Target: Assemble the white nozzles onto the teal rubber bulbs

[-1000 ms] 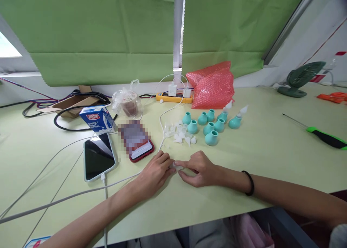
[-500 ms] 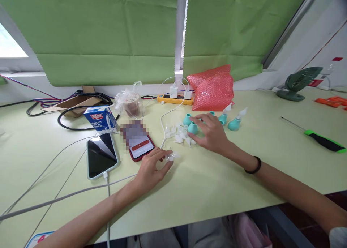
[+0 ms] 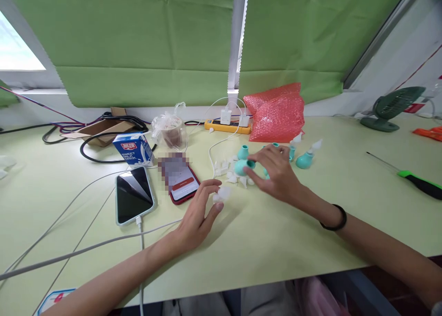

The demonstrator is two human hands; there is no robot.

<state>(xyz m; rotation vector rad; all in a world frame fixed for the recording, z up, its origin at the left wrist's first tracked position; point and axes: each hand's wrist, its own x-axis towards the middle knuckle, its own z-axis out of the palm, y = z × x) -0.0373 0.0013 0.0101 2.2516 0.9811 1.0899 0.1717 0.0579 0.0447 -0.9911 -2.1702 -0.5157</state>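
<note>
Between the thumb and fingers of my left hand (image 3: pixel 198 214) is a small translucent plastic nozzle (image 3: pixel 221 195), raised over the table. My right hand (image 3: pixel 276 173) pinches a teal rubber bulb (image 3: pixel 243 167) by its neck; the bulb is tipped, with its open mouth towards my fingers. Another teal bulb (image 3: pixel 242 151) stands upright just behind it. More teal bulbs are partly hidden behind my right hand. Farther right, a teal bulb fitted with a clear tip (image 3: pixel 305 159) leans on the table. Loose translucent plastic pieces (image 3: pixel 232 174) lie between my hands.
A red-cased phone (image 3: pixel 183 184) and a charging phone (image 3: pixel 134 196) lie left, near a blue milk carton (image 3: pixel 134 149). Behind are a bagged cup (image 3: pixel 172 134), a yellow power strip (image 3: pixel 228 127) and a red bubble-wrap bag (image 3: pixel 278 115). Right are a screwdriver (image 3: pixel 419 183) and a green fan (image 3: pixel 392 108).
My right hand has taken hold of a teal bulb and tipped it over. My left hand has lifted the plastic nozzle slightly. The view has shifted a little to the left.
</note>
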